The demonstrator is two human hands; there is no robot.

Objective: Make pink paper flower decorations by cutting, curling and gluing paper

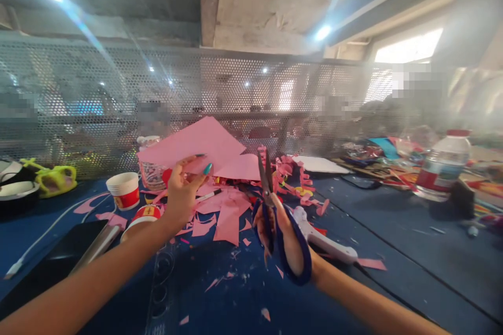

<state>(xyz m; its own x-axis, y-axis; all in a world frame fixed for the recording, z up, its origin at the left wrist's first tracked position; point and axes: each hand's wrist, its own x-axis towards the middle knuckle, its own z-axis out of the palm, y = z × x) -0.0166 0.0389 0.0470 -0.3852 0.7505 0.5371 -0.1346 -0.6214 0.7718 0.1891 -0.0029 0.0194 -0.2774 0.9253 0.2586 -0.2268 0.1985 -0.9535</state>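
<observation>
Pinched between the thumb and fingers of my left hand [184,188] is a sheet of pink paper [196,141], held up above the table. My right hand [288,235] has its fingers through the loops of dark blue-handled scissors [268,180]. Their blades point up, slightly apart, close to the paper's right edge; whether they touch it I cannot tell. Below both hands lies a heap of pink paper scraps [228,214], with a marker [208,195] on top. A white glue gun [326,238] rests behind my right hand.
Red-and-white paper cups [123,191] stand at the left, near a black device [55,261] and a white cable [43,235]. A yellow toy-like object [58,179] is further left. On the right stands a plastic bottle [444,165]. A perforated metal screen [236,84] closes the back.
</observation>
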